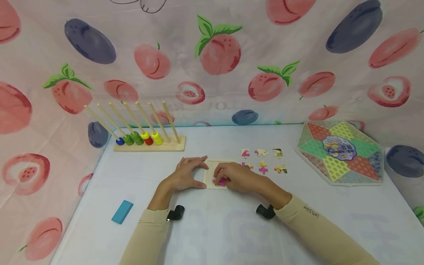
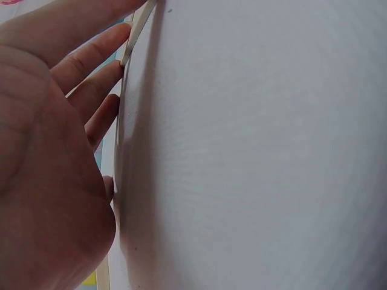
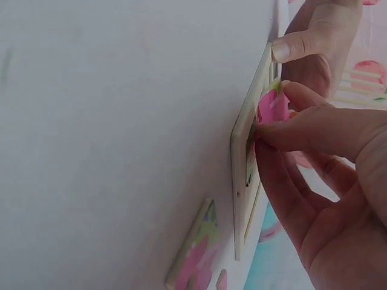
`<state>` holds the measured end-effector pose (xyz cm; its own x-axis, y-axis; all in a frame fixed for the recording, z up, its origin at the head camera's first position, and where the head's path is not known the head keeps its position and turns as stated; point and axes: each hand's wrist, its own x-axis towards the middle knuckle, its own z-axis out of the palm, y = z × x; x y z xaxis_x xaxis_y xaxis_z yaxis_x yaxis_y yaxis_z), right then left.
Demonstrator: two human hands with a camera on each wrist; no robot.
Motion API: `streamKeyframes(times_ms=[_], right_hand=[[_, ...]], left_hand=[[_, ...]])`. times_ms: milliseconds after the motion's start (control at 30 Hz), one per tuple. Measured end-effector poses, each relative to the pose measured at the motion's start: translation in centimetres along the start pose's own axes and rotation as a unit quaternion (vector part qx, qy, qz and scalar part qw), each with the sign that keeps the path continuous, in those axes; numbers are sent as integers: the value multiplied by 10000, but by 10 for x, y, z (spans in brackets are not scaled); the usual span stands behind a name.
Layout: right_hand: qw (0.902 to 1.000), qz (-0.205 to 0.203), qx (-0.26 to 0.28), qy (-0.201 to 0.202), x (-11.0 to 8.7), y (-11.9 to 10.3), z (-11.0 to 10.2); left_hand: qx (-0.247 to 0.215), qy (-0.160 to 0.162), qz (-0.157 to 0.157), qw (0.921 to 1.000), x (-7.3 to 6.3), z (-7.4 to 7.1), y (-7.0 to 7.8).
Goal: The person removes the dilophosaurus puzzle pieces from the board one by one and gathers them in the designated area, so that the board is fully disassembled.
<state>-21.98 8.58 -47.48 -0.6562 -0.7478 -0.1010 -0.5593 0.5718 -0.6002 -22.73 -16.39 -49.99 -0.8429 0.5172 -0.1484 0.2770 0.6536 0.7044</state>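
A shallow wooden puzzle tray (image 1: 214,164) lies flat on the white table. My left hand (image 1: 187,173) rests along its left side, the fingers fairly straight at the far corner and the thumb touching the near corner. Over the tray, my right hand (image 1: 236,176) pinches a pink jigsaw piece (image 3: 275,106) between thumb and fingers. The piece is tilted in the right wrist view. Pink and green puzzle (image 1: 221,182) shows in the near part of the tray, partly hidden by the right hand. Several loose jigsaw pieces (image 1: 263,168) lie in two rows right of the tray.
A wooden peg rack (image 1: 149,148) with coloured beads stands at the back left. At the left lies a blue block (image 1: 122,212). A hexagonal Chinese checkers board (image 1: 339,152) lies at the back right. Fruit-printed cloth (image 1: 212,92) hangs behind the table.
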Motion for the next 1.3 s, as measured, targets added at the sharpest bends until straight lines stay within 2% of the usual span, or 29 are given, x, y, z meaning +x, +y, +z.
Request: streamKeyframes(times_ms=[133, 567, 800, 1000, 1133, 1300], right_hand=[[10000, 67, 55, -41, 0, 1, -1], [9998, -65, 108, -183, 4, 6, -5], [9992, -6, 323, -236, 3, 10, -6], [9972, 58, 735, 96, -5, 10, -15], [9942, 241, 987, 348, -16, 11, -26], [9932, 283, 929, 641, -36, 21, -41]], left_hand=[[3, 10, -6, 10000, -1, 0, 1], [13, 46, 40, 10000, -2, -2, 2], [-18, 12, -1, 10000, -1, -2, 2], [-16, 14, -27, 10000, 0, -2, 2], [54, 7, -24, 10000, 0, -1, 1], [27, 17, -10, 10000, 0, 0, 0]])
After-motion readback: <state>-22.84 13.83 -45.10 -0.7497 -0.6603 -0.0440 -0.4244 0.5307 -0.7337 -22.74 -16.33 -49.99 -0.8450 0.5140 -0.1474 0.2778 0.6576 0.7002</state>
